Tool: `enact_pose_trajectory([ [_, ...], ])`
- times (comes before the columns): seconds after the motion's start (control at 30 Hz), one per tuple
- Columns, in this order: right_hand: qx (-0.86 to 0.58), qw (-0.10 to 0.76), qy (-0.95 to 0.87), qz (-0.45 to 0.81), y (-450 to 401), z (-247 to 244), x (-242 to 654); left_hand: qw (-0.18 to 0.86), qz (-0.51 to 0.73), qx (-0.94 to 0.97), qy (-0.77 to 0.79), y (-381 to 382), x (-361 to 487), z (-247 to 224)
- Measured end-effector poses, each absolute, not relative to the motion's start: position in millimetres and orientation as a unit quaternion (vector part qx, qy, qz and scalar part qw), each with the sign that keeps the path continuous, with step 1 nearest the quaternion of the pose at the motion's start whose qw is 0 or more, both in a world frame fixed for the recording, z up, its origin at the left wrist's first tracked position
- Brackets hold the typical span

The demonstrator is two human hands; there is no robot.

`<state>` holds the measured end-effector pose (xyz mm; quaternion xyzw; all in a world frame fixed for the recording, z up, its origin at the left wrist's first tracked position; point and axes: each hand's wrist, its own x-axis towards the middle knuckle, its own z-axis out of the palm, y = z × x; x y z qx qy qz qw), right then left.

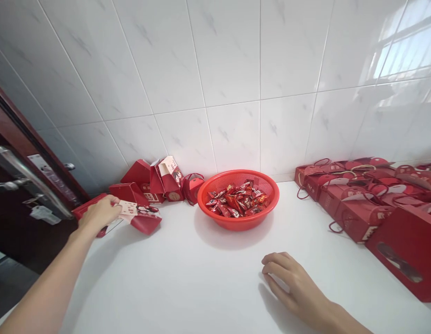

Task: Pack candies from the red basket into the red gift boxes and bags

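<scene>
Left hand [99, 214] closes its fingertips on the narrow pale end of a red-and-white carton [146, 222], whose wider red end points toward the middle of the white table [201, 287]. The right hand [299, 287], empty, hovers low over the table with its fingers loosely curled and apart. Thin card like this looks easy to crease, so a light pinch near the folded edge seems best, with a level draw toward the body. The carton would probably sit steadier with the right hand brought under its wide end.

Crowding is the likeliest trouble: red boxes [130, 192] lie just beyond and beside the left hand, and a hasty sideways pull could drag them along. Farther past them, an upright carton [172, 178] leans near the tiled wall [232, 60]. To the far side of the left hand, a door handle [28, 176] and hanging keys [45, 214] crowd the elbow room.

Between the hands and beyond them, a red basket [238, 224] holds wrapped sweets [232, 202]. Right of the right hand stand packed rows of corded boxes [354, 213], one loose cord loop [336, 228] trailing on the table, and a large windowed box [403, 241].
</scene>
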<state>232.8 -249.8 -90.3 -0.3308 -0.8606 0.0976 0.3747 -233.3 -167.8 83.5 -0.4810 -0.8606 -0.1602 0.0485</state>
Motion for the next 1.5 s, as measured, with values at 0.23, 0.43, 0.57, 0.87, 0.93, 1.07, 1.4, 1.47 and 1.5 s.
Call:
enact_pose_trajectory([
  [0.23,-0.358,0.370,-0.841,0.165,-246.5,-93.6,231.0,-0.045,-0.272,-0.563,-0.779,-210.7,-188.4,95.8],
  [0.43,-0.336,0.438,-0.815,0.175,-240.8,-68.3,216.0,-0.140,-0.285,-0.788,-0.528,-227.8,-113.2,73.5],
  [0.57,-0.281,0.487,-0.817,0.127,-231.1,-25.6,203.0,-0.099,-0.261,-0.874,-0.397,-229.8,-74.0,58.3],
  [0.87,-0.303,0.479,-0.819,0.086,-208.1,6.3,189.1,-0.104,-0.242,-0.902,-0.341,-223.3,-43.0,37.6],
  [0.93,-0.306,0.447,-0.836,0.089,-205.3,1.8,186.9,-0.129,-0.251,-0.896,-0.344,-221.9,-39.1,33.7],
  [1.07,-0.321,0.354,-0.876,0.069,-202.9,1.3,188.3,-0.204,-0.259,-0.864,-0.381,-218.4,-29.8,35.3],
  [1.4,-0.356,0.203,-0.910,0.062,-214.0,29.8,218.7,-0.266,-0.243,-0.827,-0.432,-204.7,-29.3,43.5],
  [1.47,-0.329,0.215,-0.916,0.085,-214.6,36.7,226.5,-0.272,-0.233,-0.840,-0.408,-205.3,-31.0,42.2],
  [1.5,-0.318,0.230,-0.914,0.100,-214.1,40.2,230.5,-0.276,-0.228,-0.847,-0.393,-206.0,-31.3,41.8],
])
